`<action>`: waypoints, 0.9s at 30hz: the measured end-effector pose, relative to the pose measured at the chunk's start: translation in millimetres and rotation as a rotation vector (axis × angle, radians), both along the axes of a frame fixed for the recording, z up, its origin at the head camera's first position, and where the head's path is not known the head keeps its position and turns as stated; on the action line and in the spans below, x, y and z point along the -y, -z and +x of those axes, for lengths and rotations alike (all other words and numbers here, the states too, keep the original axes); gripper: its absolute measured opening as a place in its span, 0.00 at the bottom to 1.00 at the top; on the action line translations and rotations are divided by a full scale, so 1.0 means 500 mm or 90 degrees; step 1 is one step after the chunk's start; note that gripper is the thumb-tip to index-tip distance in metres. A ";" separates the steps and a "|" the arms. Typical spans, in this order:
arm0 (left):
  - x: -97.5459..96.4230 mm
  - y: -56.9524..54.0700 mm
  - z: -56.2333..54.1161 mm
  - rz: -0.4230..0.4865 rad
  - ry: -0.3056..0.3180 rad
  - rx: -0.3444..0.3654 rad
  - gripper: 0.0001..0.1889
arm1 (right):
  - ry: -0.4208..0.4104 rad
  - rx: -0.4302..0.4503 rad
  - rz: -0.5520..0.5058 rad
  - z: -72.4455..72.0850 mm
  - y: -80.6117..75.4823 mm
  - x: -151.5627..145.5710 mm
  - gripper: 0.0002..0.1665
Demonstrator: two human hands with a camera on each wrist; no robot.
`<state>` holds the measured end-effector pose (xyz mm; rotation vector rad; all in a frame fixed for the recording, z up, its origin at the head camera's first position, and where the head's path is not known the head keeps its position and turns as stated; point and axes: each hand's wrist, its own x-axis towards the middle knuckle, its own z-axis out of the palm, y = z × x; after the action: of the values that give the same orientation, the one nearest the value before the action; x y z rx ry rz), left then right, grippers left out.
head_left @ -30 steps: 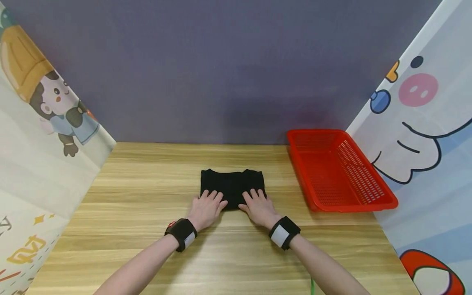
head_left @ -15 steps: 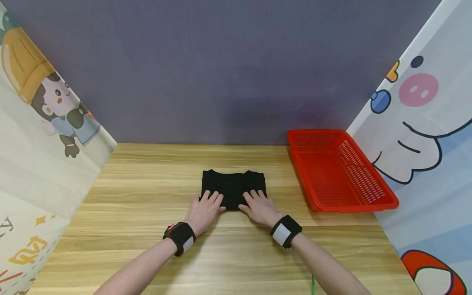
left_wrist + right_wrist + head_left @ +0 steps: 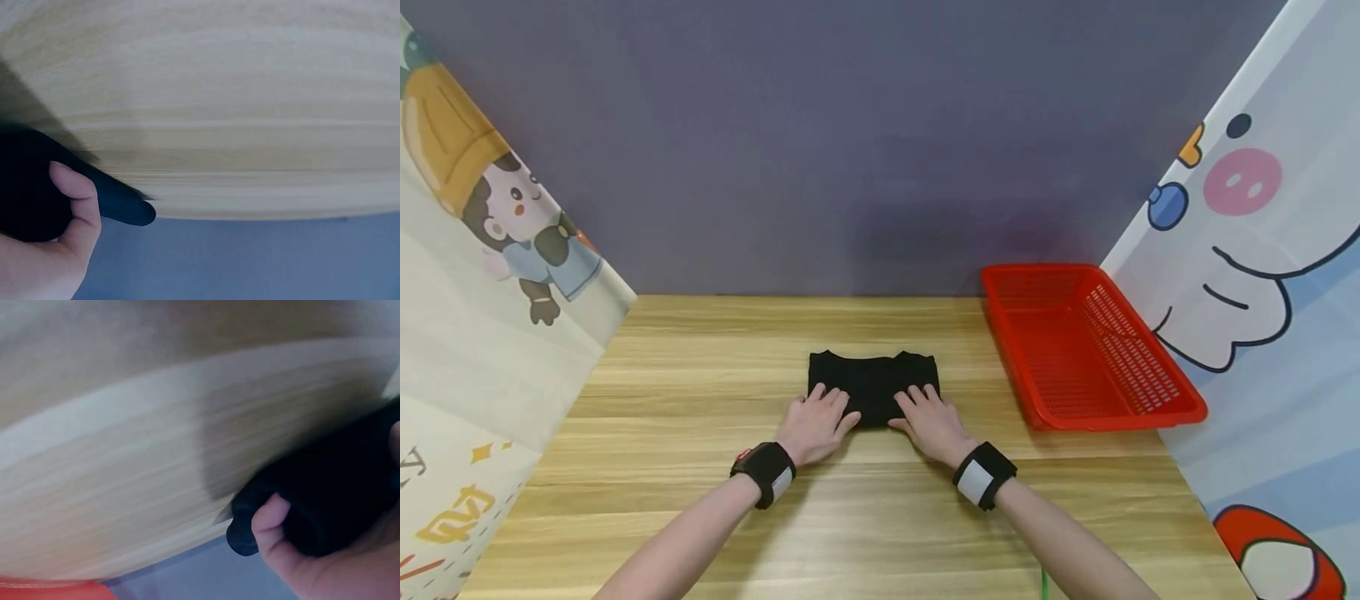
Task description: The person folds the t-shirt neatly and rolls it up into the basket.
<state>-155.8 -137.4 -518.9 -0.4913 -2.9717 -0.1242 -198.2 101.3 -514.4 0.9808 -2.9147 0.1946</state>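
A folded black garment [image 3: 874,387], with a scooped far edge between two raised corners, lies flat at the middle of the wooden table. My left hand [image 3: 815,427] rests on its near left part, fingers spread forward over the cloth and thumb pointing inward. Mirroring it, my right hand [image 3: 931,425] presses the near right part. In the left wrist view a slightly bent finger [image 3: 81,200] lies against the black cloth [image 3: 122,200]. The right wrist view also has a bent finger [image 3: 272,528] at the edge of the cloth [image 3: 337,481]. The palms hide the garment's near corners.
A red plastic basket [image 3: 1037,408] with perforated sides stands at the right of the wooden table [image 3: 700,350]. A grey-blue panel [image 3: 790,167] rises behind the table, and printed cartoon sheets [image 3: 1262,275] flank it. A thin green cord [image 3: 1044,583] shows beside the right forearm.
Both hands stay on the garment, with only slight shifts of the fingers and the left thumb. The head view has moved a little. The basket stays in place.
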 end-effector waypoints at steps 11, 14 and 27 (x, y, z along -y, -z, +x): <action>-0.001 0.028 0.007 -0.110 0.038 -0.204 0.28 | 0.019 0.185 0.007 -0.025 -0.026 0.005 0.28; -0.002 0.025 0.004 -0.090 0.045 -0.185 0.26 | 0.012 0.172 0.003 -0.023 -0.028 0.004 0.30; -0.001 -0.001 -0.006 -0.002 0.033 0.001 0.26 | 0.000 0.045 0.007 -0.016 -0.008 -0.002 0.31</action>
<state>-158.8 -137.1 -518.2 -0.5685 -2.9629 -0.1252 -206.3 102.4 -510.5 0.9962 -2.9824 0.2186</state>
